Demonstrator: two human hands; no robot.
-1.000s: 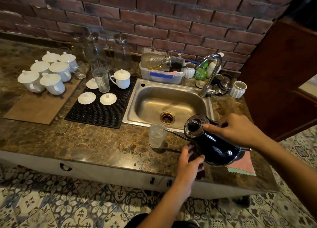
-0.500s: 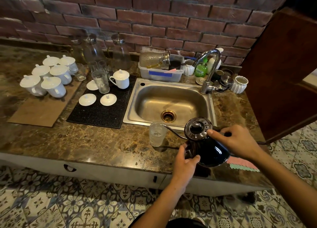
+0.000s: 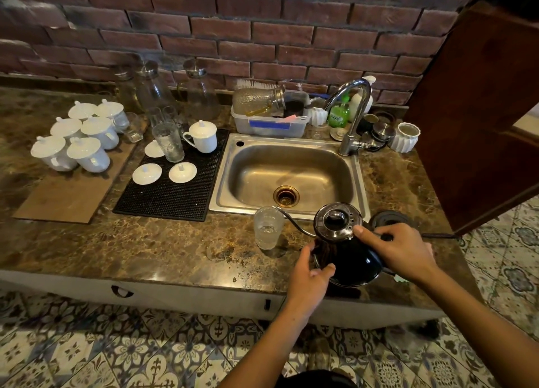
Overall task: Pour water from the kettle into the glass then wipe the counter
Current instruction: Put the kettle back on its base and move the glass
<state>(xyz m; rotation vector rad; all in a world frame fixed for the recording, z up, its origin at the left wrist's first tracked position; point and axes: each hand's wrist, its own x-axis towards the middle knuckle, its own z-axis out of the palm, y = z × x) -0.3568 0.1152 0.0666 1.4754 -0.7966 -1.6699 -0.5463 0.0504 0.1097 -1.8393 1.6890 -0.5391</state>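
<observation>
A black gooseneck kettle (image 3: 350, 256) with a shiny lid is tilted to the left over the brown marble counter (image 3: 145, 241). Its thin spout reaches the rim of a clear glass (image 3: 267, 227) that stands just in front of the sink and holds some water. My right hand (image 3: 396, 250) grips the kettle's handle, thumb by the lid. My left hand (image 3: 310, 274) presses against the kettle's lower left side. The cloth is almost wholly hidden under my right wrist; only a green corner (image 3: 401, 278) shows.
The steel sink (image 3: 291, 177) with tap (image 3: 353, 116) lies behind the glass. The kettle's round base (image 3: 389, 218) sits to the right, a cord running off it. A black mat (image 3: 172, 192) with lids, a cup and glass, and white lidded cups (image 3: 84, 136) stand left.
The kettle has swung more upright and nearer the glass, with the spout now at its rim. The view has shifted, uncovering the kettle's base and hiding most of the cloth.
</observation>
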